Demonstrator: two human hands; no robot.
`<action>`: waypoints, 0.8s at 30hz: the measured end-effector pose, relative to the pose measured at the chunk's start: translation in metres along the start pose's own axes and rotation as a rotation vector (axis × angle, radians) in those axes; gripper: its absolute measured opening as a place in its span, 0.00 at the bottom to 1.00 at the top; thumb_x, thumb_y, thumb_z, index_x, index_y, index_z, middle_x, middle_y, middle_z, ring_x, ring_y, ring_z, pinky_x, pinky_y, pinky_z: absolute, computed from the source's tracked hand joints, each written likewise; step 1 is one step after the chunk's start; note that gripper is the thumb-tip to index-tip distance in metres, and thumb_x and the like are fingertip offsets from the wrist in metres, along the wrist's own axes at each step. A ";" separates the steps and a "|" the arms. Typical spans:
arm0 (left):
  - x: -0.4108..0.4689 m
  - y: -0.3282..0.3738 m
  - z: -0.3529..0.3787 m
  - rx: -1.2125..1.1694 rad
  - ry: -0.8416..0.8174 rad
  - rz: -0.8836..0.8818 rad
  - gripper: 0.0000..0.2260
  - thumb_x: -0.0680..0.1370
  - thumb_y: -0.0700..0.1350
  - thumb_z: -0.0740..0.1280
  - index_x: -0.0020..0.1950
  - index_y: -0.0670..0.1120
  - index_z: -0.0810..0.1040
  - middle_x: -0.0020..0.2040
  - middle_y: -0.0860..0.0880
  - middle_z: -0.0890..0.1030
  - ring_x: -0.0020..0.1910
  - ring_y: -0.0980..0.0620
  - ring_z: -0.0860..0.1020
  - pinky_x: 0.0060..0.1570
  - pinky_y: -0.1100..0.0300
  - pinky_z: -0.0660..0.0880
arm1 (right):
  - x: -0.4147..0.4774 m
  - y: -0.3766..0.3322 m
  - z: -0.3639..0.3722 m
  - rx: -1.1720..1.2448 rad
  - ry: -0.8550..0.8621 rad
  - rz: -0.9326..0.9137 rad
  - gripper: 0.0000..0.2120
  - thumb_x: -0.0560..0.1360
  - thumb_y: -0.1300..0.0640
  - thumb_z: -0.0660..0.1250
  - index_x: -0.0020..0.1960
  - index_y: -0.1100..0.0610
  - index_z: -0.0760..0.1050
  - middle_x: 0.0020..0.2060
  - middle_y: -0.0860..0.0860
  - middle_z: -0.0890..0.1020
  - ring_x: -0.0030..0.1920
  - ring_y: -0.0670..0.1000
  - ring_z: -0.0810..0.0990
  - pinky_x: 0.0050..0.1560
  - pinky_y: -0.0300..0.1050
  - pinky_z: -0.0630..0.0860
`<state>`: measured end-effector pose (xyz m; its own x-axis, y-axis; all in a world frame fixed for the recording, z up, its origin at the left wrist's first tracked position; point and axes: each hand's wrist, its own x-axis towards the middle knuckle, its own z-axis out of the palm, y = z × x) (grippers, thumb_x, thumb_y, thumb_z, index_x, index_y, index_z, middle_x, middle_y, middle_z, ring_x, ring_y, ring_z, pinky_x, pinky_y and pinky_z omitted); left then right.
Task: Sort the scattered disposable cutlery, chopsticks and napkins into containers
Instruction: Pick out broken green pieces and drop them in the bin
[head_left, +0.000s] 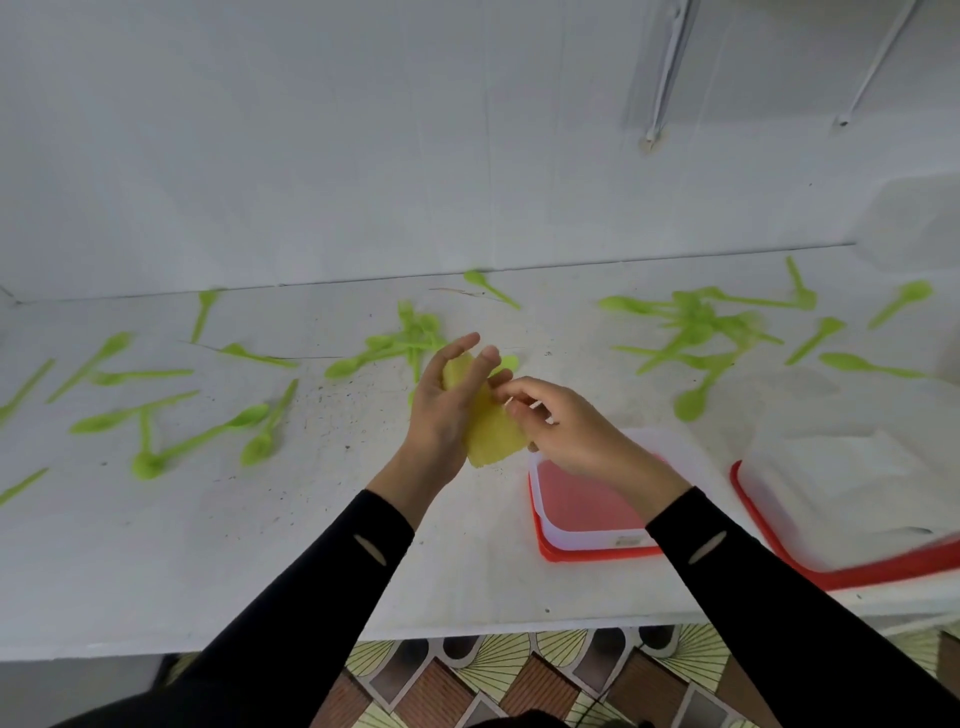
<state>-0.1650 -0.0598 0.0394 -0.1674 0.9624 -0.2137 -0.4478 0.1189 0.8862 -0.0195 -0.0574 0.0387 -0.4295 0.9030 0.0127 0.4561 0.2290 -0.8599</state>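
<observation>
The yellow napkin (491, 431) is up off the table, lying against the palm of the left hand (447, 410), whose thumb seems to pin its upper edge while the fingers stretch almost straight. Touching it from the right, the right hand (569, 428) has its fingers curled and pinches a thin pale stick (530, 405); whether this is a chopstick or something shorter I cannot tell. Both hands hover just beyond the small container (587, 501), a clear tub standing on a red lid near the front edge of the table (260, 545), and it looks empty. Further right a larger container (831, 483), also on red, is blurred; something white may lie inside it, but that is not certain. Beyond the hands, green plastic cutlery (696, 322), spoons and forks, is strewn across the whole table from far left to far right, in loose piles and singly. Judged from this, the sorting has barely begun: nearly all the cutlery is unsorted, and the napkin and stick are not yet in any container.
</observation>
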 end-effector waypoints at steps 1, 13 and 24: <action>-0.001 0.000 0.003 -0.018 0.035 0.014 0.11 0.75 0.47 0.73 0.55 0.46 0.79 0.48 0.46 0.83 0.43 0.49 0.83 0.48 0.49 0.81 | 0.000 -0.001 -0.001 0.029 -0.030 0.021 0.12 0.83 0.56 0.59 0.62 0.50 0.77 0.51 0.40 0.77 0.46 0.40 0.76 0.50 0.38 0.78; -0.014 -0.026 0.038 -0.119 -0.051 -0.180 0.11 0.81 0.48 0.58 0.44 0.47 0.78 0.42 0.48 0.80 0.38 0.50 0.80 0.41 0.56 0.77 | -0.026 0.001 -0.005 -0.050 0.109 0.230 0.19 0.72 0.47 0.72 0.58 0.50 0.71 0.43 0.45 0.83 0.42 0.43 0.82 0.39 0.38 0.75; 0.000 -0.073 0.006 0.917 -0.188 -0.003 0.12 0.80 0.41 0.62 0.60 0.53 0.78 0.58 0.54 0.76 0.45 0.55 0.74 0.47 0.64 0.71 | -0.059 0.061 -0.016 -0.202 0.127 0.504 0.21 0.66 0.47 0.77 0.52 0.54 0.73 0.45 0.48 0.79 0.47 0.50 0.79 0.46 0.48 0.78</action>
<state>-0.1273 -0.0672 -0.0227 0.0136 0.9760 -0.2174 0.4335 0.1901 0.8809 0.0461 -0.0913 -0.0070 -0.0280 0.9525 -0.3031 0.7268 -0.1888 -0.6604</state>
